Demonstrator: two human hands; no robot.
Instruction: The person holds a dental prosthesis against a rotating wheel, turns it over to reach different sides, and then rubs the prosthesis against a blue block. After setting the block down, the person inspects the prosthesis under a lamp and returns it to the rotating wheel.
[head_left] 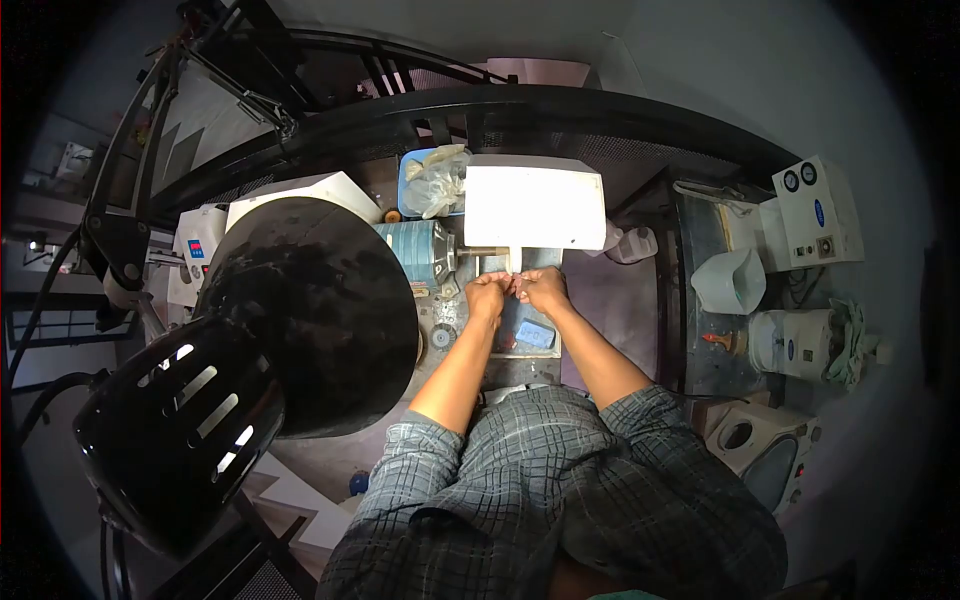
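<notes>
My left hand (487, 298) and my right hand (545, 289) meet in front of a white box-shaped machine (535, 208). The fingertips of both are pinched close together just below a short pale piece (515, 260) at the machine's front edge. Something small and reddish seems to sit between the fingers, too small and covered to name. Below the hands, a blue block (534, 333) with faint marks on it lies in a shallow tray (527, 356). Left of my left hand stands a blue-banded cylinder (408, 252) with a metal end.
A large black lamp (310, 320) on a jointed arm fills the left side. Behind the cylinder is a blue bin (404, 185) with plastic bags. At right are a white unit with gauges (815, 215), a white container (728, 281) and a plastic jug (632, 245).
</notes>
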